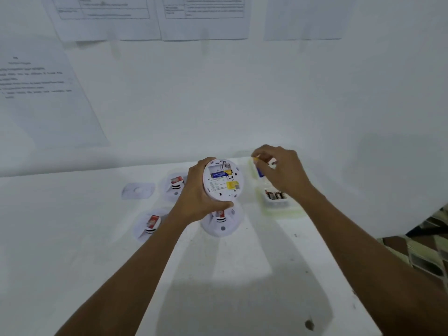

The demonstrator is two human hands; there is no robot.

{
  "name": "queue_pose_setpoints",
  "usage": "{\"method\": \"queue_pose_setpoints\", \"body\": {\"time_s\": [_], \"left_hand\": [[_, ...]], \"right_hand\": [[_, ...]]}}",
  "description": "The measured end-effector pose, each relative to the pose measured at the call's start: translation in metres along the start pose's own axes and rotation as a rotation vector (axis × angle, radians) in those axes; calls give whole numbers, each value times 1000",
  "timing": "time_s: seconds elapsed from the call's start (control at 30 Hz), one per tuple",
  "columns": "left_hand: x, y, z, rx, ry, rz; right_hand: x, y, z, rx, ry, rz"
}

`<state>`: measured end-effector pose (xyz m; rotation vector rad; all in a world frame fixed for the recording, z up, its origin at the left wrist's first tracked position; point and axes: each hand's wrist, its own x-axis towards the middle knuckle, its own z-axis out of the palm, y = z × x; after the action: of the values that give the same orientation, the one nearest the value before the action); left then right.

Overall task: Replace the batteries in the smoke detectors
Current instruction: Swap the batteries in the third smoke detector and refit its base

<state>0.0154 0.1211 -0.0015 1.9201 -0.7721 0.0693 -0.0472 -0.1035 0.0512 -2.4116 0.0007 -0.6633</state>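
My left hand [194,190] grips a round white smoke detector [221,181] above the table, its back facing me. One blue and yellow battery [221,174] lies in its open compartment, with an empty slot above it. My right hand [281,173] pinches another blue and yellow battery [259,169] just right of the detector. Three more detectors lie on the table: one [221,223] under my left hand, one [149,223] at the front left, one [174,185] behind it. Each carries a red and white label.
A clear plastic tray [276,201] with several dark batteries sits at the right, under my right forearm. A white detector cover [138,190] lies at the far left of the group. Printed sheets hang on the white wall [218,93] behind the table [97,251]. The table's right edge drops to a patterned floor [426,251].
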Motion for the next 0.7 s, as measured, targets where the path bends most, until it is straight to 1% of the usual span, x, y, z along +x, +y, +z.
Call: {"method": "queue_pose_setpoints", "body": {"time_s": [0.1, 0.17, 0.3, 0.37, 0.43, 0.5, 0.57, 0.63, 0.7], "left_hand": [[4, 4, 15, 7, 2, -20], [5, 10, 26, 6, 5, -25], [3, 19, 42, 11, 2, -18], [1, 21, 48, 14, 10, -14], [-1, 22, 52, 12, 22, -14], [-3, 25, 56, 16, 34, -16], [-5, 28, 58, 17, 33, -12], [-5, 28, 61, 18, 28, -13], [-3, 30, 64, 5, 32, -18]], "right_hand": [[1, 46, -30, -113, -140, 189], [2, 70, -38, -228, -240, 255], [3, 90, -28, -418, -464, 297], [2, 95, -21, -443, -554, 292], [0, 100, -19, -435, -593, 288], [-4, 101, -22, -398, -582, 304], [-7, 95, -30, -321, -514, 314], [-12, 80, -37, -191, -365, 262], [-21, 52, -41, 24, -215, 179]]}}
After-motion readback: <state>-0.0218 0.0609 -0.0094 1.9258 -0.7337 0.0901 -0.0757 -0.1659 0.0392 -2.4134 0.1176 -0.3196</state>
